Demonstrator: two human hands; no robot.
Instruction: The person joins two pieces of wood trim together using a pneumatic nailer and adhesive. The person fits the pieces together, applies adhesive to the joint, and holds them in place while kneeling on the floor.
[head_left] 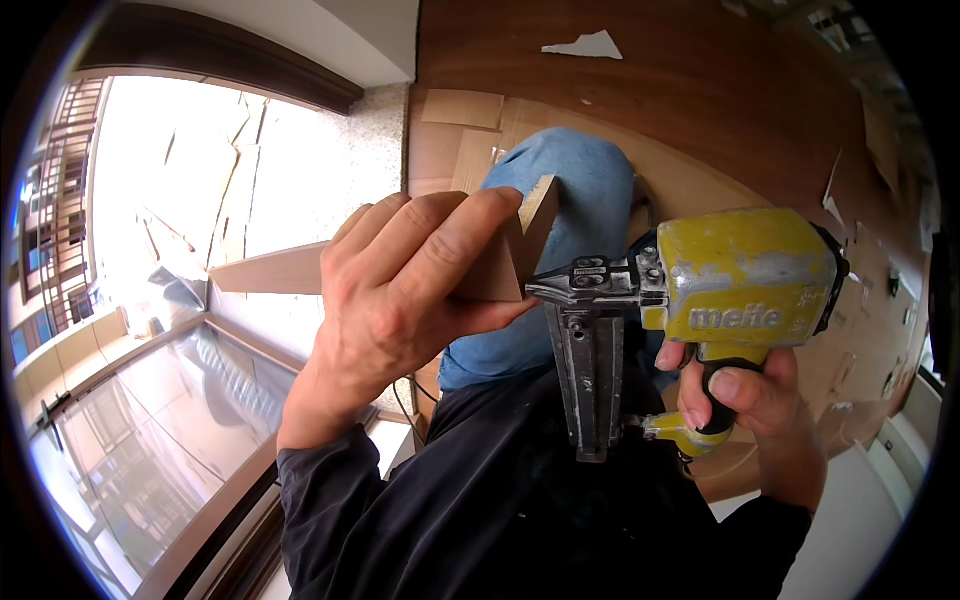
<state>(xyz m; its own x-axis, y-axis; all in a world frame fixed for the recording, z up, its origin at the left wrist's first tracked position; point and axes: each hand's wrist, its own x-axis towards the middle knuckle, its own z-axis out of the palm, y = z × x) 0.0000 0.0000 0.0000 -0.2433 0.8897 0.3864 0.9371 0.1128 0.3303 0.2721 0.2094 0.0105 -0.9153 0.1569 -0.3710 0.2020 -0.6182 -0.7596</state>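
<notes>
My left hand [400, 260] is closed around a light wooden board [270, 272] that runs out to the left. At its right end this board meets a second wood piece [539, 215] at a corner, above my knee in blue jeans [580, 160]. My right hand [745, 395] grips the black handle of a yellow pneumatic nail gun [745, 275] with worn paint. The gun lies sideways, its dark nose at the corner of the boards; whether it touches cannot be told. Its long black magazine [588, 385] points toward my body. Fingers of my left hand hide part of the joint.
On my left is a window opening with a glass pane [190, 420] and a stone sill [375, 150]. Brown cardboard [690, 190] covers part of the floor. A white scrap [585, 46] lies on the dark brown floor ahead. A thin black cable [402, 400] hangs near my left forearm.
</notes>
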